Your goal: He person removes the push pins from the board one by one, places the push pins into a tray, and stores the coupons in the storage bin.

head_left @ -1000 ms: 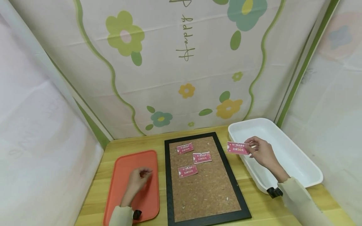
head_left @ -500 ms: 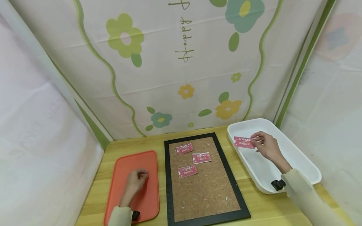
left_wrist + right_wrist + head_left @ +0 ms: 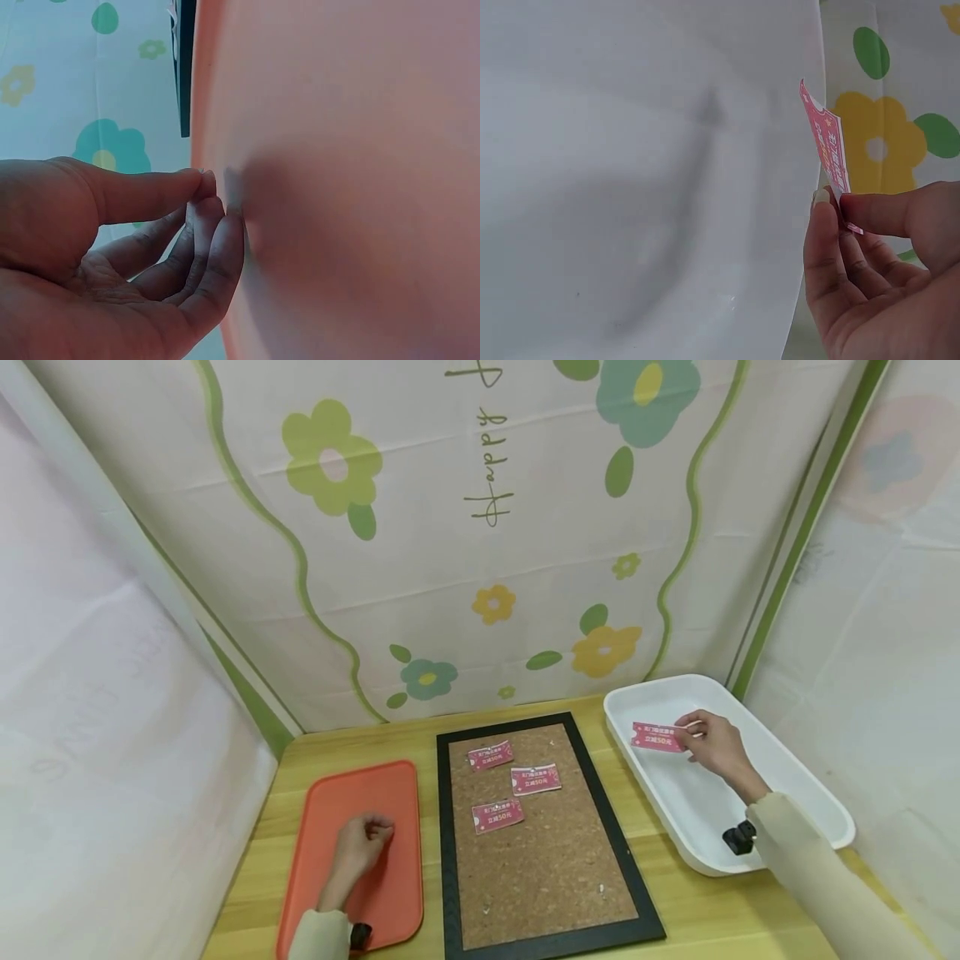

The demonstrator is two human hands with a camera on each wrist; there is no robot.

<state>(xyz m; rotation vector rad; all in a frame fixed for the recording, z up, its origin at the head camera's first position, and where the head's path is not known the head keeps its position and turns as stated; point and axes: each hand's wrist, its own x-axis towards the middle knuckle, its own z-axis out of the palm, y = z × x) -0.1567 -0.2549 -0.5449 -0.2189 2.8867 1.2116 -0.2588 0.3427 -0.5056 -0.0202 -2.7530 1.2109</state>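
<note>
My right hand (image 3: 716, 747) pinches a pink printed coupon (image 3: 654, 737) between thumb and fingers, above the white tray (image 3: 806, 777). In the right wrist view the coupon (image 3: 826, 142) stands on edge, slightly bent, beside the tray's wall. My left hand (image 3: 358, 852) hovers low over the orange tray (image 3: 401, 893), its thumb and index fingertips together. In the left wrist view nothing clear shows between the left fingertips (image 3: 202, 184); a tiny item there cannot be ruled out. Three similar coupons, including the nearest coupon (image 3: 498, 816), lie on the framed cork board (image 3: 547, 877) between the trays.
The cork board has a raised black frame (image 3: 447, 893). Small pale specks (image 3: 602, 889) show on the cork. A wooden-patterned table (image 3: 660, 852) carries everything, with a flowered cloth (image 3: 435, 552) upright behind it and white cloth walls at both sides.
My right hand has moved right with the coupon, from the white tray's left edge to over its inside. My left hand has drawn slightly left and down over the orange tray.
</note>
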